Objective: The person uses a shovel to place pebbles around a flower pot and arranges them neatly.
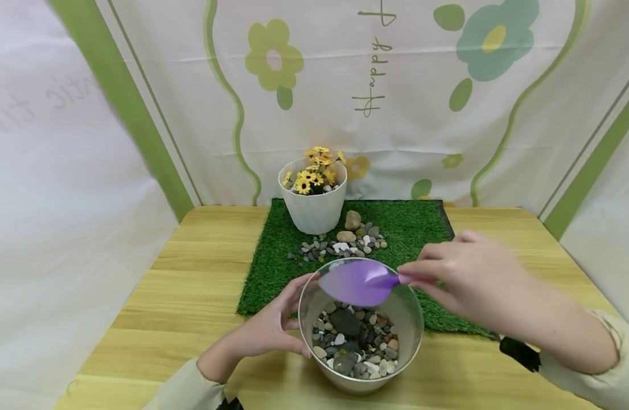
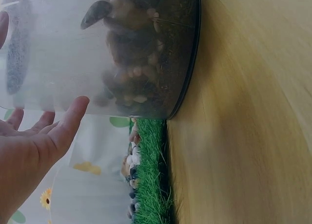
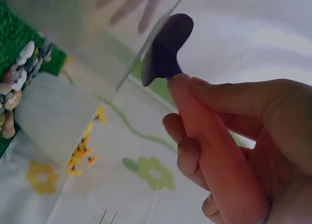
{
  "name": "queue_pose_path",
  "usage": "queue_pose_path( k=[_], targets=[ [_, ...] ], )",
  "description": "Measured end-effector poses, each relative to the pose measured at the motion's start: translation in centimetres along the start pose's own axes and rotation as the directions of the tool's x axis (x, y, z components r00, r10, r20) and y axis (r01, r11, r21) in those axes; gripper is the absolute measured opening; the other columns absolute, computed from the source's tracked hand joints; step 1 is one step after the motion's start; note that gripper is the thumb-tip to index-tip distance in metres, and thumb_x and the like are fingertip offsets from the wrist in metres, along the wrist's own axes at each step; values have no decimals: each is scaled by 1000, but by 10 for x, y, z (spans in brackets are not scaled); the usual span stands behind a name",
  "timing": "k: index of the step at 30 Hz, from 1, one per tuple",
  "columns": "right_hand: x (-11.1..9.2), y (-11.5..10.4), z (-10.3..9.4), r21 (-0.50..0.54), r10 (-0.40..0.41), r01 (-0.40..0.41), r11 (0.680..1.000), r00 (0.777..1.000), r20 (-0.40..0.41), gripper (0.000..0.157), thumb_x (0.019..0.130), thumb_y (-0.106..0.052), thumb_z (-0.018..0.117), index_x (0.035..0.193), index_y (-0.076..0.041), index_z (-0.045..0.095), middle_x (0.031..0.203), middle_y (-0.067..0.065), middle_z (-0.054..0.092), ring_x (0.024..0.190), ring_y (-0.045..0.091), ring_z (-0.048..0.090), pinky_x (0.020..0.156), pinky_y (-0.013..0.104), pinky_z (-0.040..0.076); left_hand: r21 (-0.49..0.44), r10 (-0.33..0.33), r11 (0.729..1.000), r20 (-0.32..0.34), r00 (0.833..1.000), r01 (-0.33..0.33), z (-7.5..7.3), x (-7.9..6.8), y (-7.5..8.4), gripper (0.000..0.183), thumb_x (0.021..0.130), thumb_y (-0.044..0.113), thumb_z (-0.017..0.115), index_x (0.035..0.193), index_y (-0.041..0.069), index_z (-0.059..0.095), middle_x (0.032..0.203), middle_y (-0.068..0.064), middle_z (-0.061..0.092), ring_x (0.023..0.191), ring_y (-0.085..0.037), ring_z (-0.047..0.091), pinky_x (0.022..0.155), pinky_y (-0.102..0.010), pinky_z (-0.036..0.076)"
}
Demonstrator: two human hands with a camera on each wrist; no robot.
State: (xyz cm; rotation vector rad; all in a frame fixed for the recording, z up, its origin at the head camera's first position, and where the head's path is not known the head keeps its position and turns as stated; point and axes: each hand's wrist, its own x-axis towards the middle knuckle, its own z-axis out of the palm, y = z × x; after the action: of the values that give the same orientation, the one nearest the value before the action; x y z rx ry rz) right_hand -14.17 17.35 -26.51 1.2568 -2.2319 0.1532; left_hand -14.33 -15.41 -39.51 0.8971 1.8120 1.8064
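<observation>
Presently, the right hand (image 1: 465,279) gripped the trowel (image 1: 362,282), blade above the rim of the bucket (image 1: 347,385); the left hand (image 1: 270,330), fingers extended, touched its side. The bucket stood on the table (image 1: 186,296) before the edge of the mat (image 1: 406,230). Sideways lettering (image 1: 378,74): "Happy".

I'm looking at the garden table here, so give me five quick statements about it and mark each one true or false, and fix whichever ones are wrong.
1. The right hand holds the trowel by its handle. True.
2. The left hand is at the side of the clear container, which has stones in it. True.
3. The trowel's blade is buried in those stones. False: it is raised above them, near the container's rim.
4. The white pot lies tipped over. False: it stands upright on the green mat.
5. The flowers in the pot are blue. False: they are yellow.
</observation>
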Motion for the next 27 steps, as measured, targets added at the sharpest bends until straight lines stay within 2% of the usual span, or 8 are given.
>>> queue_pose_path(
  k=[3, 5, 7, 9, 14, 20, 24, 27],
  targets=[
    [0, -17, 3, -86, -29, 31, 996, 999, 35, 22, 88, -34, 59, 86, -19, 74, 68, -9, 58, 54, 5, 52, 53, 25, 34, 6, -4, 1000, -6, 1000, 4, 0, -1, 0, 106, 69, 8, 81, 148, 27, 12, 151, -2, 17, 137, -25, 22, 97, -47, 41],
    [1, -27, 4, -157, -37, 47, 986, 997, 61, 6, 73, -15, 72, 80, -14, 72, 62, -5, 52, 50, 11, 49, 52, 28, 33, 20, 12, 1000, -3, 1000, -12, 0, -1, 0, 105, 70, 10, 80, 148, 25, 11, 151, -5, 17, 137, -27, 20, 97, -47, 41],
    [2, -35, 6, -221, -38, 57, 974, 995, 89, 21, 59, 0, 75, 76, -10, 69, 60, -1, 48, 49, 16, 46, 52, 29, 31, 26, 17, 1000, -1, 1000, -17, 0, -1, 0, 105, 71, 9, 80, 148, 24, 11, 151, -6, 17, 137, -28, 20, 97, -46, 41],
    [3, -41, 9, -253, -43, 65, 965, 995, 91, 27, 53, 9, 74, 73, -7, 66, 59, 1, 45, 49, 18, 44, 52, 30, 30, 38, 13, 999, -3, 1000, -13, 0, -2, 0, 105, 71, 10, 80, 148, 25, 11, 151, -5, 18, 137, -27, 20, 97, -45, 42],
    [9, -48, 21, -317, -52, 82, 945, 993, 104, 22, 54, 7, 76, 60, -6, 59, 56, 2, 42, 48, 18, 36, 51, 30, 28, 19, 11, 1000, 0, 1000, -11, 0, -1, 0, 105, 71, 9, 80, 148, 25, 12, 151, -4, 18, 137, -27, 20, 97, -46, 42],
    [11, -47, 31, -375, -31, 75, 924, 992, 121, 34, 58, 9, 71, 49, -8, 42, 53, 1, 29, 47, 17, 25, 52, 31, 26, 36, 12, 999, -4, 1000, -12, 0, -1, 1, 105, 70, 8, 80, 148, 26, 11, 151, -3, 19, 137, -25, 20, 97, -45, 42],
    [13, -47, 38, -389, -44, 76, 918, 995, 92, 33, 56, 12, 66, 47, -7, 41, 53, 2, 27, 48, 18, 24, 57, 35, 31, 57, -1, 998, -12, 1000, 2, 1, -1, 2, 106, 69, 8, 81, 148, 27, 12, 151, -1, 19, 137, -23, 20, 97, -44, 42],
    [15, -49, 42, -434, -55, 100, 896, 992, 113, 29, 57, 10, 65, 47, -4, 42, 54, 5, 30, 50, 21, 29, 63, 40, 37, 61, 4, 998, -12, 1000, -3, 1, -2, 2, 106, 69, 8, 80, 148, 27, 12, 152, -1, 19, 137, -24, 21, 97, -44, 42]
  ],
)
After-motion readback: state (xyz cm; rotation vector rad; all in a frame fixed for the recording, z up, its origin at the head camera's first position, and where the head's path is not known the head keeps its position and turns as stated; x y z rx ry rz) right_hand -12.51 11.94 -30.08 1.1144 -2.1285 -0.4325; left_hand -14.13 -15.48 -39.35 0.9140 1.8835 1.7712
